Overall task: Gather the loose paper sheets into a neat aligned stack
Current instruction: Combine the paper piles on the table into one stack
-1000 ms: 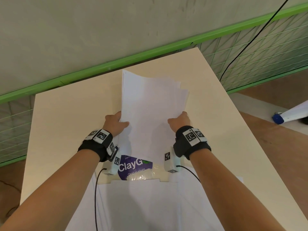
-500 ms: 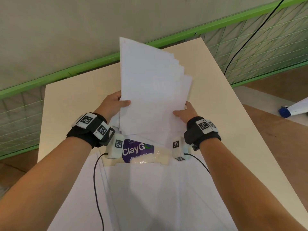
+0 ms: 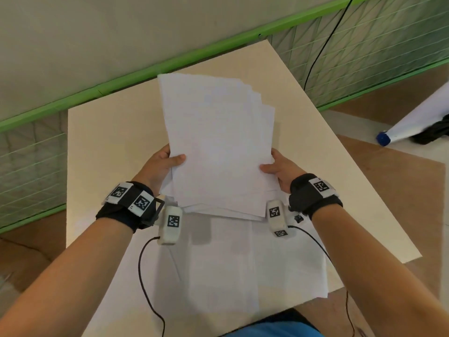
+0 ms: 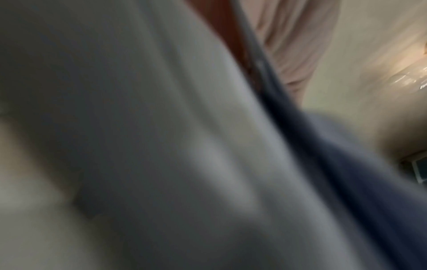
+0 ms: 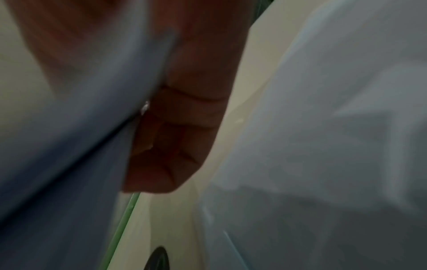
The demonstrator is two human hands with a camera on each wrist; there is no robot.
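Thumbs on top, fingers [image 5: 175, 127] curled underneath: left hand [image 3: 160, 170] and right hand [image 3: 281, 170] each pinching one long side of a bundle of white paper sheets [image 3: 218, 142], low down near its bottom edge. Held this way, on both sides at once, probably to keep the bundle from sliding apart while being squared. Bundle raised off the worktop [image 3: 102, 147], tilted away from the body, bottom edge close above more sheets lying flat [image 3: 243, 263] on the worktop nearer the body. Top edge of the held bundle not yet even: corners stepped like a fan toward the upper right, so alignment judged unfinished. Bottom-first, near-upright hold suited to tapping the lower edge down so the sheets settle level. Wrist views blurred, showing only paper close up and part of the right hand's fingers behind it. Black wristbands with cameras and trailing cables on both wrists. Green-framed mesh fencing [image 3: 364, 57] beyond the worktop.
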